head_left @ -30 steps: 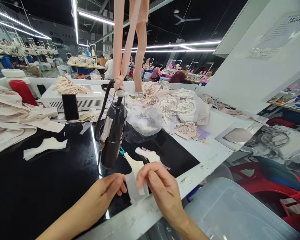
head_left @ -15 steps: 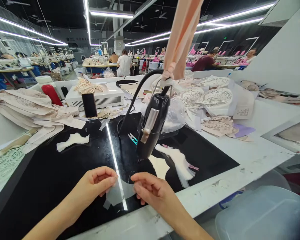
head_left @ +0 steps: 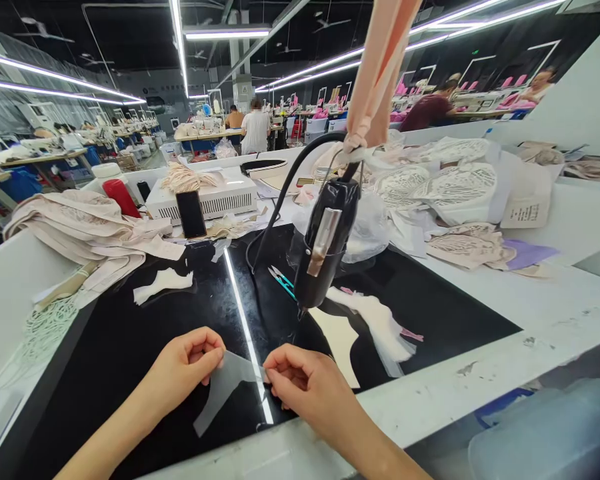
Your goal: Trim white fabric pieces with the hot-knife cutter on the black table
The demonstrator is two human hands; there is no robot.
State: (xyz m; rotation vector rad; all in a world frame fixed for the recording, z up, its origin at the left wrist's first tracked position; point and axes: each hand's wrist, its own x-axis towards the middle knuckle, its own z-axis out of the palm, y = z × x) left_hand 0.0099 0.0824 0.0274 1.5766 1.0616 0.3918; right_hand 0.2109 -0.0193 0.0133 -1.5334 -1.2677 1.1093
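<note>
A thin translucent fabric piece (head_left: 221, 390) is stretched between my hands, low over the black work surface. My left hand (head_left: 193, 360) pinches its upper left corner, and my right hand (head_left: 300, 380) pinches its right end. Just beyond my right hand hangs a black hand-held device (head_left: 327, 240) with a metal plate on its side, tied up by peach cloth strips (head_left: 380, 73). A cream cut piece (head_left: 337, 340) lies flat to the right of its tip. Thread snips (head_left: 283, 283) with teal handles rest behind the device.
Cream strips with sheer layers (head_left: 377, 320) lie at the right, and a small white piece (head_left: 163, 285) at the left. A phone (head_left: 191, 213) leans on a white box (head_left: 235, 197). Lace cups (head_left: 460, 180) pile up at the back right, beige fabric (head_left: 85, 220) at the back left. A black cable arches behind the device.
The translucent piece now spans more visibly between my hands, its lower tail swung to the left. The whole view has shifted slightly, so the surroundings appear further right.
</note>
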